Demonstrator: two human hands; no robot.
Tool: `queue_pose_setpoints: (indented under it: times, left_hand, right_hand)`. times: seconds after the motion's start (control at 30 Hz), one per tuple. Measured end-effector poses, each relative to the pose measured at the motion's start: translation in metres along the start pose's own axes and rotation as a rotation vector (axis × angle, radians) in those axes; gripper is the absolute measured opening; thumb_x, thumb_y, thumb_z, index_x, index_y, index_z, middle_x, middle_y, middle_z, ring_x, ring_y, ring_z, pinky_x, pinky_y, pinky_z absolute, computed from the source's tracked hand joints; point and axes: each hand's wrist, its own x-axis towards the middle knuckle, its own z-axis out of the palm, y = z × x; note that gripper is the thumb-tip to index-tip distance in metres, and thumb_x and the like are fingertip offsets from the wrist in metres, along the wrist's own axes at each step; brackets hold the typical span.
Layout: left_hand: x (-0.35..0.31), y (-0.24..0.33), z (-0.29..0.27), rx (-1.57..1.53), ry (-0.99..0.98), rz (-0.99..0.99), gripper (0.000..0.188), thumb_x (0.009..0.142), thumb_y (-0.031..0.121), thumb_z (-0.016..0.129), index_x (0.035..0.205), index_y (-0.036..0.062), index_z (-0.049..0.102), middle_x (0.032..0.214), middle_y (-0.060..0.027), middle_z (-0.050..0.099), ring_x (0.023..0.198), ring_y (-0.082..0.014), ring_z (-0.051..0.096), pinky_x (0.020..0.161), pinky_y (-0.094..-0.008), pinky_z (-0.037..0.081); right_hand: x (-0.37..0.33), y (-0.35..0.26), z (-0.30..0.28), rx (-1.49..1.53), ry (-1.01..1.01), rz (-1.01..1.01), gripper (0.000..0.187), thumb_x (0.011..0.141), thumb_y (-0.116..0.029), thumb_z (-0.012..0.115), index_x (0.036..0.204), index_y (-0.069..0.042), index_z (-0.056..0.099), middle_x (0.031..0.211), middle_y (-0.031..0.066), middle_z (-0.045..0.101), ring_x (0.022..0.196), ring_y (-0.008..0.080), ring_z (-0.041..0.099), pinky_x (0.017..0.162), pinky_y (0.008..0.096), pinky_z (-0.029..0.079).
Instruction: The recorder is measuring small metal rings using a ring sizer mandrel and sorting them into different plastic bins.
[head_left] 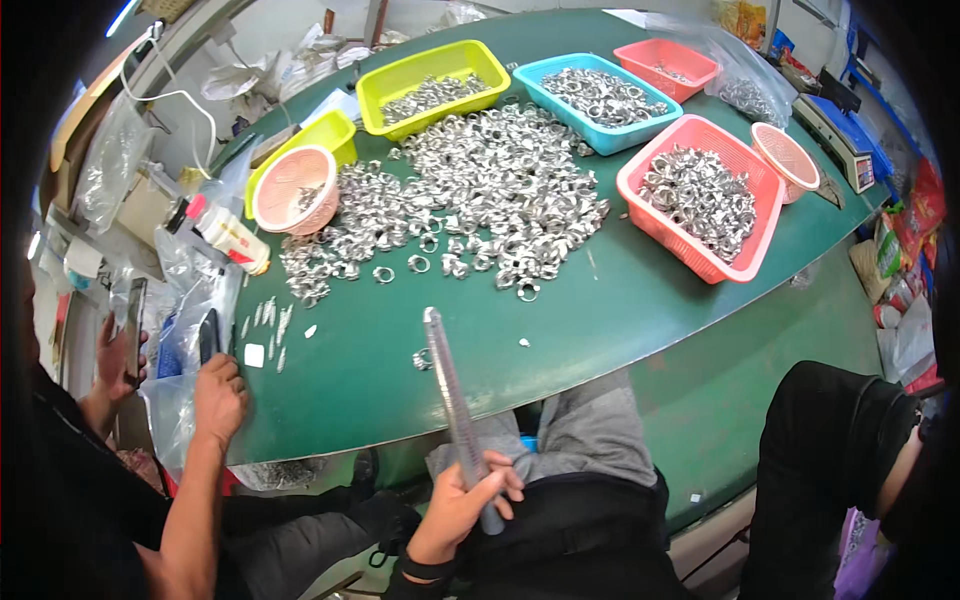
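Note:
My left hand (465, 507) is closed around the grey handle of a ring mandrel (452, 385), a long tapered metal rod with fine marks along it. The rod points up and away, over the near edge of the green table (380, 400). Just left of the rod, a few silver rings (422, 359) lie on the tabletop. Farther back spreads a big heap of silver rings (500, 190), with several loose ones at its near edge. My right hand does not show.
Ring-filled baskets, yellow (490, 92), blue (640, 128) and pink (770, 215), stand behind and right of the heap. A bottle (232, 235) stands at left. Someone's hand (220, 398) rests on the left edge beside a dark object. Another person's knee (815, 400) is at right.

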Motion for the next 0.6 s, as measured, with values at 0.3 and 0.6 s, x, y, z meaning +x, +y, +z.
queue_pose_setpoints:
  times: [0.3, 0.6]
  left_hand:
    - [0.035, 0.028, 0.015, -0.078, 0.032, -0.099, 0.016, 0.077, 0.003, 0.043, 0.092, -0.0035, 0.044, 0.076, -0.015, 0.052, 0.065, -0.0209, 0.054, 0.047, -0.0257, 0.046]
    - [0.1, 0.046, 0.023, -0.007, -0.141, -0.221, 0.018, 0.077, 0.004, 0.045, 0.095, -0.0025, 0.045, 0.079, -0.0133, 0.052, 0.067, -0.0163, 0.053, 0.048, -0.0235, 0.045]
  right_hand:
    - [-0.001, 0.09, -0.024, -0.521, -0.077, 0.228, 0.036, 0.077, -0.03, 0.041, 0.098, 0.0, 0.043, 0.101, 0.0087, 0.046, 0.095, 0.0207, 0.041, 0.078, 0.0314, 0.031]
    - [0.017, 0.09, -0.025, -0.66, -0.13, 0.278, 0.04, 0.077, -0.032, 0.043, 0.1, 0.0, 0.042, 0.101, 0.0096, 0.046, 0.094, 0.0205, 0.042, 0.077, 0.0309, 0.032]
